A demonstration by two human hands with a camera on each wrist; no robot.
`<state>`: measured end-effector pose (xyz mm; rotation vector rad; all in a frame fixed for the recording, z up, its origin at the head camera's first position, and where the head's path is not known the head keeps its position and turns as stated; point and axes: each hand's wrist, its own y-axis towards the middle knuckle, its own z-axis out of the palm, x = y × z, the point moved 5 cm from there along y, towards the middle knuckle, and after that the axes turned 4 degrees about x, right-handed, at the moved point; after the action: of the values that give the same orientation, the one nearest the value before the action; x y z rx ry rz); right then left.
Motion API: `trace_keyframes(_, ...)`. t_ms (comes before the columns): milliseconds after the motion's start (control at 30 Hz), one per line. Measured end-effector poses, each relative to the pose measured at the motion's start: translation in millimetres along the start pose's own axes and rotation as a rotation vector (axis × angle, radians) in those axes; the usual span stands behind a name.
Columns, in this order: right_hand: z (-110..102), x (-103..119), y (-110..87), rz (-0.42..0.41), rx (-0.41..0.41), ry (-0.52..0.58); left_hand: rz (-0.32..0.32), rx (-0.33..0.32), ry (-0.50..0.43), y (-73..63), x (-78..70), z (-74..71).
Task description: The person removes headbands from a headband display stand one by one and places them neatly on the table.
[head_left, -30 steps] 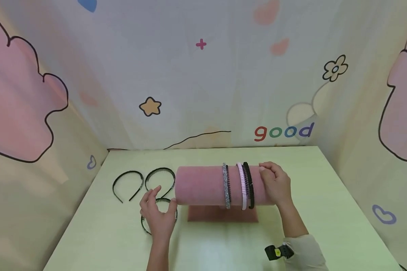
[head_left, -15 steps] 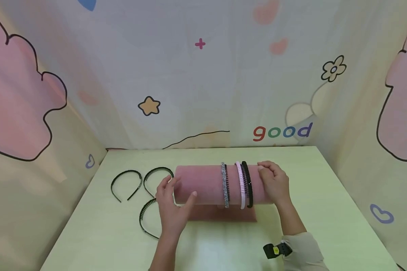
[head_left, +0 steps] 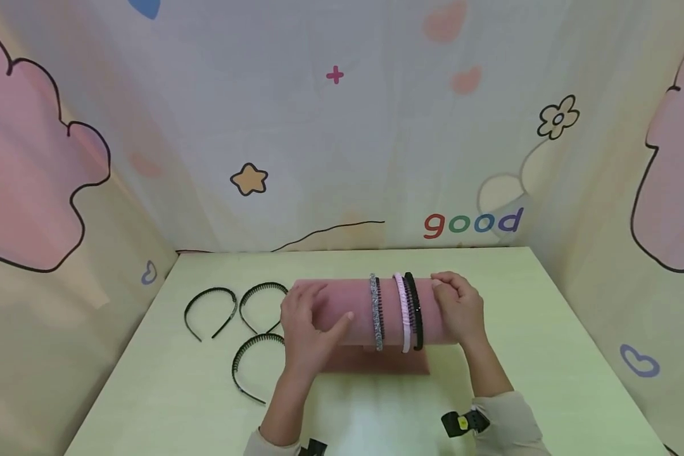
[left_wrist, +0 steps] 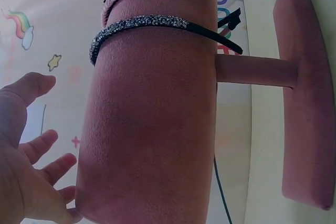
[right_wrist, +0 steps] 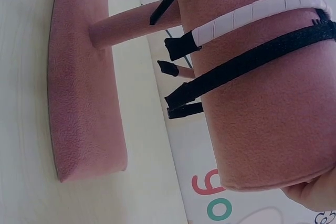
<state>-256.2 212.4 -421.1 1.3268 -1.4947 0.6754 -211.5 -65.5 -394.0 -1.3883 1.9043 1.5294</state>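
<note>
A person's left hand (head_left: 308, 332) spreads its fingers beside the left end of the horizontal pink plush cylinder (head_left: 389, 310) (ringed by silver-glitter (head_left: 375, 310), pale-pink (head_left: 403, 310) and black (head_left: 417, 310) headbands), whose right end the right hand (head_left: 462, 310) grips.

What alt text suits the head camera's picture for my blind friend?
A person's right hand grips the right end of a pink cylindrical stand bearing a silver headband, a pale pink one and a black one, while the left hand, thumb spread, is at its left end. Three dark headbands lie on the table to the left, before a printed backdrop.
</note>
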Motion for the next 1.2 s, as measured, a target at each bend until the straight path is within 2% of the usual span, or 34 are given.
trace_keyframes(200, 0.5, -3.0, -2.2, 0.008, 0.002, 0.0, 0.027, 0.02, 0.041, 6.5, -4.0, 6.3)
trace_keyframes(333, -1.2, -1.5, -1.2, -0.007, -0.009, -0.004, 0.04, 0.054, 0.123, 14.8, -6.4, 14.0)
trace_keyframes(433, -1.6, -0.8, 0.8, -0.012, -0.012, -0.003, 0.041, 0.104, 0.206, 22.6, -8.3, 20.4)
trace_keyframes(500, -1.0, -1.4, 1.1, -0.01, -0.006, 0.0, 0.034, 0.155, 0.224, 26.3, -9.0, 24.4)
trace_keyframes(633, 0.6, -4.0, 0.0, -0.013, 0.006, -0.002, 0.028, 0.276, 0.2, 30.2, -10.4, 31.6)
trace_keyframes(800, -0.5, -3.4, -1.6, -0.029, -0.002, 0.007, 0.104, 0.391, 0.173, 36.7, -15.7, 38.7)
trace_keyframes(933, -1.2, -1.5, -2.6, -0.034, 0.0, 0.022, 0.13, 0.449, 0.193, 40.2, -16.7, 42.6)
trace_keyframes(1200, -2.0, 1.2, 0.0, -0.031, -0.002, 0.029, 0.082, 0.512, 0.341, 41.7, -11.6, 51.3)
